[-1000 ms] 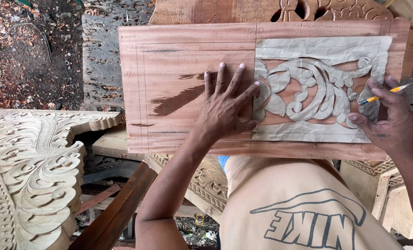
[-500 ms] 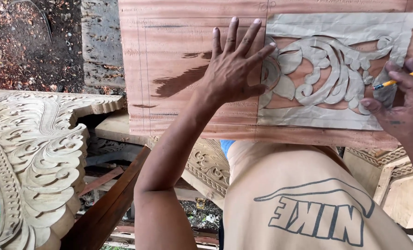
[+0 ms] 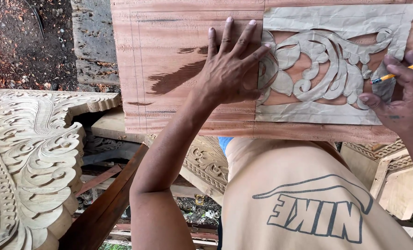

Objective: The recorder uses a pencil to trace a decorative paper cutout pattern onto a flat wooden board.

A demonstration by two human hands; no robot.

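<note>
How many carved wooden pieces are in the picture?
3, perhaps more hidden: a pale carved panel at left, a carved piece beneath the reddish board, and carved trim at lower right.

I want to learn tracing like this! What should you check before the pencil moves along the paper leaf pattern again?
1. Left hand pressing flat on the paper stencil edge: ok, fingers spread over its left side.
2. Stencil lying flat on the wooden board: cannot tell, the paper looks creased.
3. Pencil gripped in the right hand: ok.
4. Pencil tip touching the cut-out edge: cannot tell, too small to see.
5. Stencil sitting inside the ruled border lines: ok on the top and left; right side hidden by the hand.
</note>
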